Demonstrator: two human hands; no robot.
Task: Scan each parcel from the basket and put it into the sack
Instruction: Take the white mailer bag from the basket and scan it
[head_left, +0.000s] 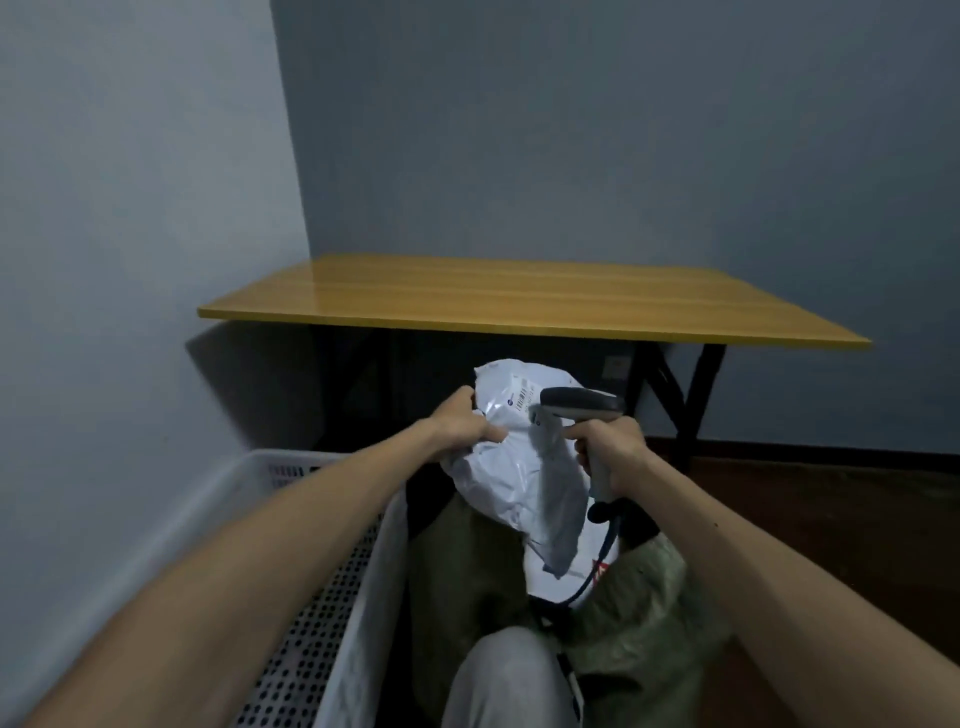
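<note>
A white plastic parcel (519, 467) with a barcode label near its top hangs in front of me, above the sack. My left hand (460, 423) grips its left edge. My right hand (610, 452) grips the handle of a grey barcode scanner (579, 402), whose head points left at the label. The scanner's dark cable runs down toward the sack. The green woven sack (639, 603) stands open below the parcel, and another white parcel with red print (592, 561) lies inside it. The white perforated basket (332, 597) is at lower left, under my left forearm.
A yellow wooden table (519, 296) on black folding legs stands against the grey wall ahead. Dark brown floor stretches to the right. My knee in grey trousers (509, 675) is at the bottom centre, beside the sack.
</note>
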